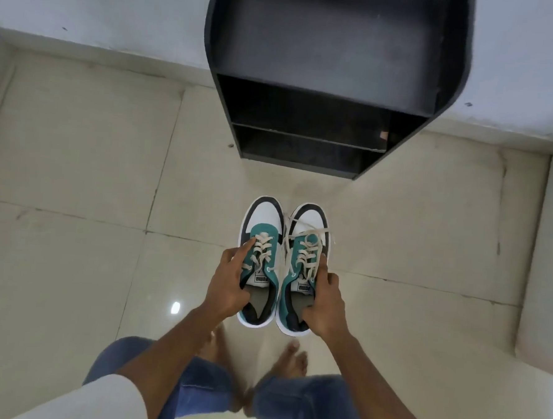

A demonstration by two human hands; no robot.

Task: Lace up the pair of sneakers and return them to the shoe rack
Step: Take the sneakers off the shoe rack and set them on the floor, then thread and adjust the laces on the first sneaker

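The sneakers [281, 264], judged light with soft uppers and loose trailing laces [305, 243], were held side by side above the floor [77, 164], near the rack [334, 83], each collar clasped by the left hand [228, 287] and right hand [326, 306].

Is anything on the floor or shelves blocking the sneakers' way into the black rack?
Nothing visible does. Left hand and right hand hold the sneakers over bare floor tile; the shoe rack ahead shows open, dark shelves, though their depths are dim.
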